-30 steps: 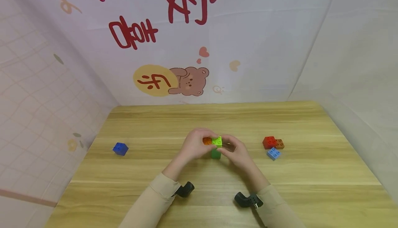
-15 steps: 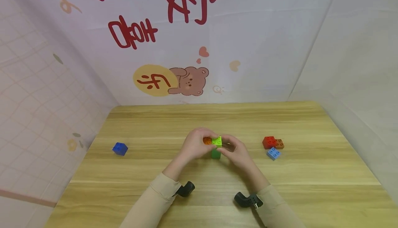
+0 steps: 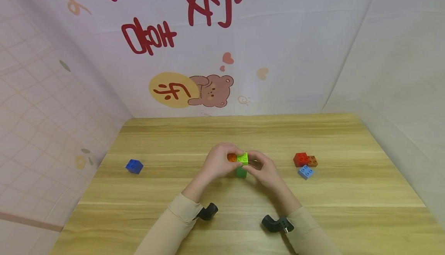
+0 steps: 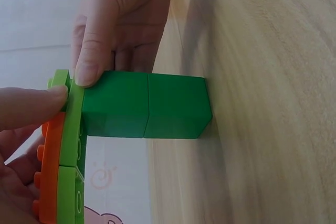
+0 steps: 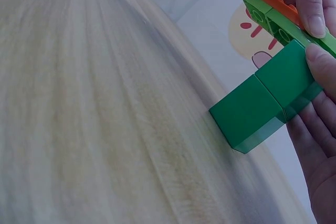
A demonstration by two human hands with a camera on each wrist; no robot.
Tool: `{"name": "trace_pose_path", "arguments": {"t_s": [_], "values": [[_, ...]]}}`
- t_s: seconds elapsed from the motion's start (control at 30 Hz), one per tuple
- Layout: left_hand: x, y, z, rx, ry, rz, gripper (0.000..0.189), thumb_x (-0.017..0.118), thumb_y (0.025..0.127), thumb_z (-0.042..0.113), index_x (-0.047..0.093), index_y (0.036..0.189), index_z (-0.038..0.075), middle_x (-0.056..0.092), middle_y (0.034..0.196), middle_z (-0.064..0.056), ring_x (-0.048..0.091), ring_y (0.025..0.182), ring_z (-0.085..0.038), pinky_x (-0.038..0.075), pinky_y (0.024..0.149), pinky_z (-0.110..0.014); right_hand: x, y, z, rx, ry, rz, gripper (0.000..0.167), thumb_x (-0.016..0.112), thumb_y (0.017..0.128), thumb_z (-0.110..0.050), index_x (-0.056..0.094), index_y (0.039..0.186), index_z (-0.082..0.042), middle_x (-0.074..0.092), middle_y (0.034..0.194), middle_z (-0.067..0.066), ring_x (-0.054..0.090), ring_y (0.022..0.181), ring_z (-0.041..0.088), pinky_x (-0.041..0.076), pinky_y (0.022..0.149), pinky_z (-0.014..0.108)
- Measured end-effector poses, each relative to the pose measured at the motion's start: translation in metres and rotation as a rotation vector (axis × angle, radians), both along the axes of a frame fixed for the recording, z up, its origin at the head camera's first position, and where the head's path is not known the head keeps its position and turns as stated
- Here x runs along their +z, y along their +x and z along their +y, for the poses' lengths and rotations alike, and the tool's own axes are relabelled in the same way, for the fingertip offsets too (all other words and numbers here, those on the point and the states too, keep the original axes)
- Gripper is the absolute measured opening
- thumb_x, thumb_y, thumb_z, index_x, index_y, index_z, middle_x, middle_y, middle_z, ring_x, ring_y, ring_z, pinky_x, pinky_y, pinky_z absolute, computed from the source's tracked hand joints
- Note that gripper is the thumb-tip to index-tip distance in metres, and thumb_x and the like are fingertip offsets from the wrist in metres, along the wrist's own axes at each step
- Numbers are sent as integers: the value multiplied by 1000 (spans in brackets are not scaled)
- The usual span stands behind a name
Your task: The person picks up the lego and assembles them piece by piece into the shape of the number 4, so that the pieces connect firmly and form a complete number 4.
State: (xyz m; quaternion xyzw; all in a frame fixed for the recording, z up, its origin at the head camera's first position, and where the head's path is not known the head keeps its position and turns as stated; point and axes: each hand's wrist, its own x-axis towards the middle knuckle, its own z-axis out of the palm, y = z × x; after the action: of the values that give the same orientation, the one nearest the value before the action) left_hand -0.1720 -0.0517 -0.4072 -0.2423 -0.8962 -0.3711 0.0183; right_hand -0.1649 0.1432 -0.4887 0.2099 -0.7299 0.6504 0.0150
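Two dark green toy bricks (image 4: 147,106) are stacked upright on the table. A light green layer (image 4: 67,192) lies across their top and overhangs to the left. On it sit an orange brick (image 4: 51,166) and, over the stack, a small light green brick (image 3: 242,158). My left hand (image 3: 220,160) pinches that small brick between thumb and finger, beside the orange one. From the other side my right hand (image 3: 265,170) grips the stack's upper end, its thumb at the joint of dark and light green.
On the wooden table (image 3: 156,201), a blue brick (image 3: 134,166) lies far left. A red brick (image 3: 301,159), a brown brick (image 3: 313,161) and a light blue brick (image 3: 306,172) lie together on the right. A printed white cloth (image 3: 285,54) hangs behind.
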Motion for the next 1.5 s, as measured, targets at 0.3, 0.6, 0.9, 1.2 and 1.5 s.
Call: {"name": "trace_pose_path", "arguments": {"t_s": [0.3,0.6,0.9,1.2,1.5], "values": [[0,0,1,-2,-22,15,25,85,77,10,79,101,12,72,105,0,62,103,-21,49,93,-37,-4,-1,2,16,-17,27,35,73,87,4,62,120,7,62,119,21,61,111,28,51,94,31],[-1,0,-2,-15,7,3,25,85,77,9,78,101,10,72,105,-2,62,104,-22,49,93,-37,-3,0,0,14,-13,21,36,72,87,5,62,121,6,63,120,19,61,110,24,51,95,33],[-1,0,-4,-31,19,2,26,85,78,9,77,102,9,72,106,-3,62,103,-23,51,91,-38,-3,-1,-1,-1,4,7,39,71,86,8,61,124,6,62,122,20,60,112,27,50,97,42],[-1,-4,-2,-23,-17,-6,25,85,78,11,78,102,11,72,105,-1,62,102,-20,51,89,-35,-3,-2,1,10,8,30,37,73,87,3,62,122,5,63,121,19,61,112,23,50,96,34],[3,-4,0,-11,-28,-46,24,85,77,11,78,100,11,71,103,-1,62,98,-18,51,85,-34,-6,-2,1,11,-14,20,36,72,87,4,61,122,6,62,121,21,61,113,27,51,96,36]]}}
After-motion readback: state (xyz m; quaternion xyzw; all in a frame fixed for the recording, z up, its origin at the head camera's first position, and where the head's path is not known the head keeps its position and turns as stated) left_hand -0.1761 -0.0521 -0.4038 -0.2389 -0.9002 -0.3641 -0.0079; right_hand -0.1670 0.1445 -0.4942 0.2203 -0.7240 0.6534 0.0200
